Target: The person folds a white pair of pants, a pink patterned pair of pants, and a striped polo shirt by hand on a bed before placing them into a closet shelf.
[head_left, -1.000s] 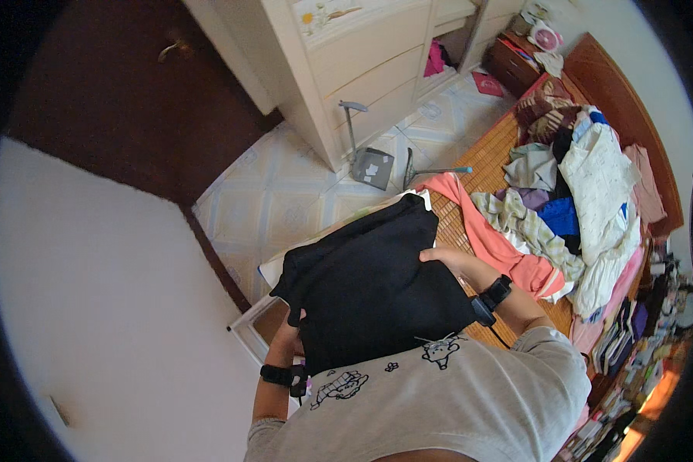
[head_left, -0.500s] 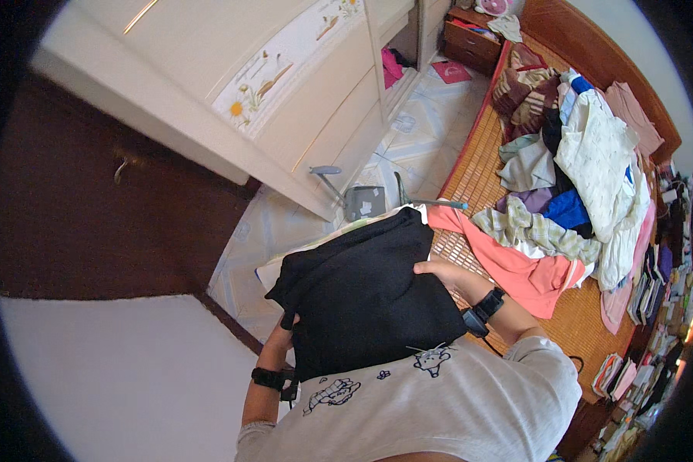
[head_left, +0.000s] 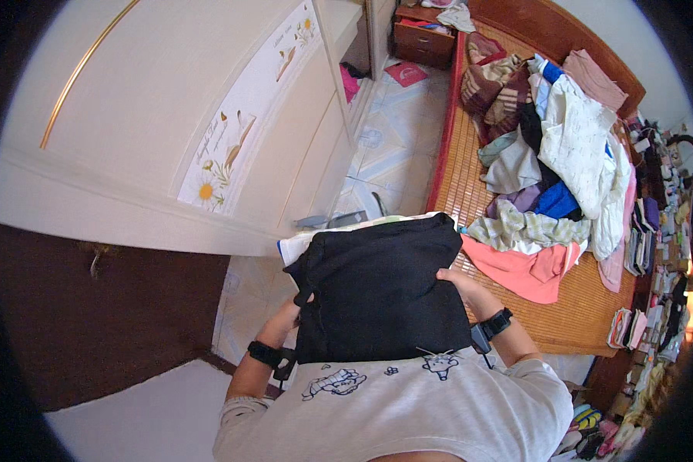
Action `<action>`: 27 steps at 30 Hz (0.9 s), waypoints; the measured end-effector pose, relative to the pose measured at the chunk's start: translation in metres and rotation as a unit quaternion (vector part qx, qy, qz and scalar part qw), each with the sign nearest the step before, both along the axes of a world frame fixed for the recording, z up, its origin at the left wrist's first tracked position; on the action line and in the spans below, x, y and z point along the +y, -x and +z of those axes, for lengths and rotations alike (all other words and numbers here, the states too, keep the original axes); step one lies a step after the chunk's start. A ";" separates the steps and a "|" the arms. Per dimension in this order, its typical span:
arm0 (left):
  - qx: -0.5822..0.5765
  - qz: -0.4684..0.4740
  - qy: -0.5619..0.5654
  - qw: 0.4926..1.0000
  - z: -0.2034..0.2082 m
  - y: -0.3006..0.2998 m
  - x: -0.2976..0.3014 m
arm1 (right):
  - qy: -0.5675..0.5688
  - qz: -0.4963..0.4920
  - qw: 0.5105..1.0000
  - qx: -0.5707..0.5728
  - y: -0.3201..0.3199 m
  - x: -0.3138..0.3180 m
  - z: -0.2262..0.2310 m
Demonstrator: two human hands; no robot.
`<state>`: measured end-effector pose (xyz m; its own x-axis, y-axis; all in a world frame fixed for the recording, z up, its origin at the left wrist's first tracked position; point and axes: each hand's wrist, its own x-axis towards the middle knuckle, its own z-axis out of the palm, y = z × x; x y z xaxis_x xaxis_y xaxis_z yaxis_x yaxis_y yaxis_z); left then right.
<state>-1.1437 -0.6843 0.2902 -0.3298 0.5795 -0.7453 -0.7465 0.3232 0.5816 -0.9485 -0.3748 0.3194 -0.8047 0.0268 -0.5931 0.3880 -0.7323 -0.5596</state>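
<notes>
A folded black garment [head_left: 381,296] lies on top of a stack of folded clothes against my chest. White and pale cloth [head_left: 291,248] from lower in the stack peeks out along its far edge. My left hand [head_left: 289,314] grips the left side, its fingers mostly hidden beneath. On the right side my right hand [head_left: 459,285] holds the stack, thumb on the black cloth and the other fingers out of sight below.
To the right, a bed with a woven mat [head_left: 577,319] bears a heap of clothes [head_left: 574,138] and a coral garment [head_left: 527,269]. A cream wardrobe [head_left: 285,146] stands at the left, beside a dark brown door [head_left: 131,308]. A grey stool [head_left: 348,219] is partly hidden beyond the stack.
My view has turned, so the wardrobe looms larger and the bed sits further left. The stack stays in both hands and now covers more of the stool.
</notes>
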 end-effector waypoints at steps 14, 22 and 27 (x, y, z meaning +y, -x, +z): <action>0.011 -0.066 -0.019 0.998 0.091 0.099 0.070 | -0.121 -0.118 0.985 -0.021 0.049 -0.005 0.070; 0.027 -0.016 -0.088 0.996 0.054 0.142 0.097 | -0.145 -0.098 0.984 -0.021 0.117 0.033 0.106; 0.088 0.082 -0.056 0.991 0.097 0.166 0.147 | -0.127 -0.039 0.990 -0.051 0.183 0.102 0.095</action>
